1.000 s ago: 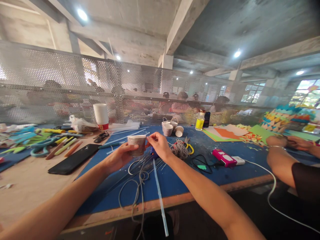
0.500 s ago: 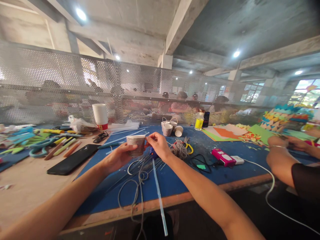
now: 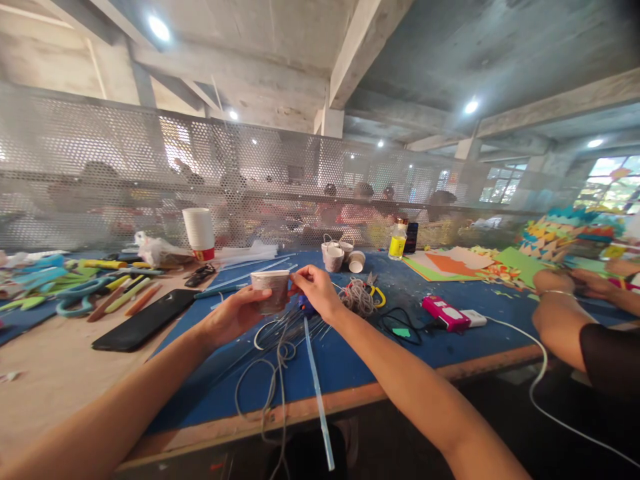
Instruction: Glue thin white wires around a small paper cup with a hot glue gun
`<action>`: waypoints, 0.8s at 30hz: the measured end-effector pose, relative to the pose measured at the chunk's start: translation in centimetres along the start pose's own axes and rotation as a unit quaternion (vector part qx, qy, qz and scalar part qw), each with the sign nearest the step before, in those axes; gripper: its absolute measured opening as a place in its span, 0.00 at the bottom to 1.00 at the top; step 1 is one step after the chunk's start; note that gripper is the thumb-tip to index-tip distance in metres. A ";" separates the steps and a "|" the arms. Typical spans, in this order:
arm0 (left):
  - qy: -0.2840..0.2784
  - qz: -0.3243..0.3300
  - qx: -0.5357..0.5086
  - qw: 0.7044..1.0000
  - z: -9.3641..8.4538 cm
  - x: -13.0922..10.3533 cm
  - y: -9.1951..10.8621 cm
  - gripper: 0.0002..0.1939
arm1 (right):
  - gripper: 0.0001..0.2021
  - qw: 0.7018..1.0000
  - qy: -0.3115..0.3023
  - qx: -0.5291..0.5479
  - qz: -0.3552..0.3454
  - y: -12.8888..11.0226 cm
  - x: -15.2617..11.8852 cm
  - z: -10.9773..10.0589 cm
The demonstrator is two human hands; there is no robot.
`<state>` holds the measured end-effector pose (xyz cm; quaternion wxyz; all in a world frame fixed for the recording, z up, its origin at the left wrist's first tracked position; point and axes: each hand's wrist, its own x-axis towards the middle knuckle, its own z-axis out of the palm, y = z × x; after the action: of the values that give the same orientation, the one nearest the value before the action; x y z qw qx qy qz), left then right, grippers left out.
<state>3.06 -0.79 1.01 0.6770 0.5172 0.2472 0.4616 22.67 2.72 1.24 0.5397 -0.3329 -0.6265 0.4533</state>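
My left hand (image 3: 240, 308) is closed around a small paper cup (image 3: 270, 293) that looks wound with grey cord, holding it upright above the table. At the cup's right side, my right hand (image 3: 316, 291) pinches with thumb and forefinger near the rim; what lies between the fingertips is too small to make out. Loose grey cord (image 3: 274, 387) loops down below the cup and over the table edge. Partly hidden under my right hand is a blue tool (image 3: 306, 305), with a long clear glue stick (image 3: 319, 393) stretching from it toward me.
Several small cups (image 3: 333, 257) stand behind, near a tangle of cord (image 3: 357, 297) and yellow-handled scissors (image 3: 379, 295). A phone (image 3: 145, 320) and blue scissors (image 3: 75, 297) lie left. A pink device (image 3: 446, 313) with a white cable is right, near a co-worker's arm (image 3: 560, 320).
Both hands keep nearly the same hold at the cup. The view has shifted very slightly; nothing has been picked up or let go.
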 end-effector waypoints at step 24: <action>0.054 -0.002 0.052 0.997 0.7 0.4 -0.7 0.19 | 0.09 0.997 0.018 0.018 0.066 0.2 0.1 0.4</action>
<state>4.09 -0.80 0.72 0.6362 0.5254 0.3080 0.4737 22.27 2.80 1.07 0.5255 -0.3720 -0.5850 0.4931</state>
